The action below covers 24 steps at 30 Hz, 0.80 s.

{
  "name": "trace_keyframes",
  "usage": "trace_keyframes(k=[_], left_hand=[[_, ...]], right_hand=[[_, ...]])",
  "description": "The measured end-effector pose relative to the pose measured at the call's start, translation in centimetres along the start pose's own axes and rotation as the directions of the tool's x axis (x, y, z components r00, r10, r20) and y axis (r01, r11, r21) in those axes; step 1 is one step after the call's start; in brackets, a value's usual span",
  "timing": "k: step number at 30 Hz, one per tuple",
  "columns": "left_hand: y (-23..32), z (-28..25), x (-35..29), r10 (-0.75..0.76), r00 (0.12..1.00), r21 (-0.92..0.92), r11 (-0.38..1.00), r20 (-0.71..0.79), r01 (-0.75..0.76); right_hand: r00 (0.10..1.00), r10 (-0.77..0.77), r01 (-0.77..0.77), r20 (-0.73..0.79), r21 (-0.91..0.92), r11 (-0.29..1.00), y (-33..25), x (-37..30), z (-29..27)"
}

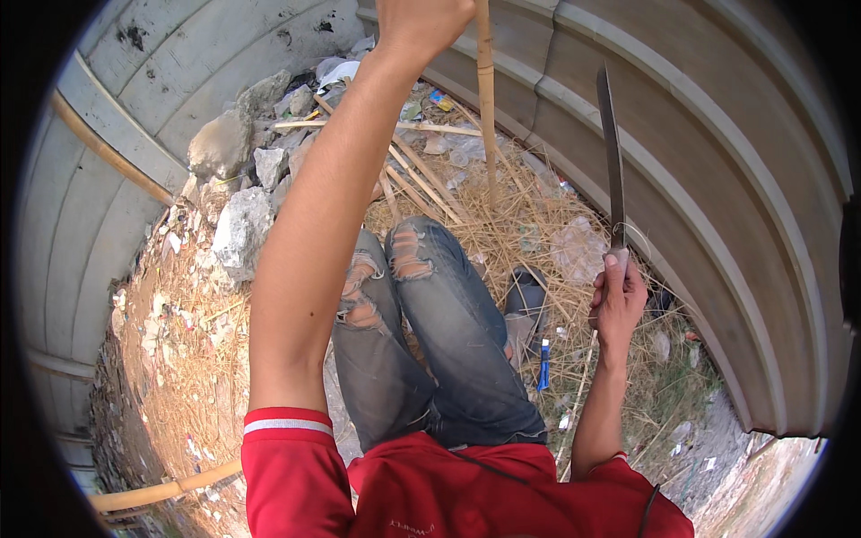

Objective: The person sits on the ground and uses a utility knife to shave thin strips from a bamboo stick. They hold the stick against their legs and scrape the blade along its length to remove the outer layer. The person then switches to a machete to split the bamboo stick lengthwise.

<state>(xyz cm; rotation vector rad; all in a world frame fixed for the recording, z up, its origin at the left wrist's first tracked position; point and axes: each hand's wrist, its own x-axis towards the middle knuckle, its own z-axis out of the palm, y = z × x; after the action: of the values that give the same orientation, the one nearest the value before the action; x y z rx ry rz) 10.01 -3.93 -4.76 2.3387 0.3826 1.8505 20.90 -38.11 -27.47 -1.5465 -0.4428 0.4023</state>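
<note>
My left hand (429, 20) is raised to the top edge of the view, partly cut off, and closed on an upright bamboo stick (486, 99). The stick's lower end reaches down to the straw beyond my knees. Over on the right, my right hand (619, 300) is wrapped round the handle of a machete (613, 143), thumb along its side. Its long dark blade points upward, apart from the stick and in front of the ribbed metal wall.
Split bamboo strips (421, 179) and wood shavings (538, 220) cover the ground ahead. Rocks (242, 224) are piled at the left. A blue utility knife (543, 366) lies near my shoe (525, 305). Ribbed metal sheets (708, 179) close off the right side.
</note>
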Motion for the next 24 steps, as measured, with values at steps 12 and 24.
trace_keyframes(k=[12,24], left_hand=[[-0.8,-1.6,-1.3,-0.085,0.996,0.085,0.993,-0.029,0.088],[-1.7,-2.0,-0.8,-0.106,0.994,-0.008,0.994,0.01,0.106]], right_hand=[[0.856,0.094,-0.117,0.508,0.014,0.993,-9.1,-3.6,4.9],[0.897,-0.383,0.378,0.221,0.068,0.923,-10.4,-5.0,6.2]])
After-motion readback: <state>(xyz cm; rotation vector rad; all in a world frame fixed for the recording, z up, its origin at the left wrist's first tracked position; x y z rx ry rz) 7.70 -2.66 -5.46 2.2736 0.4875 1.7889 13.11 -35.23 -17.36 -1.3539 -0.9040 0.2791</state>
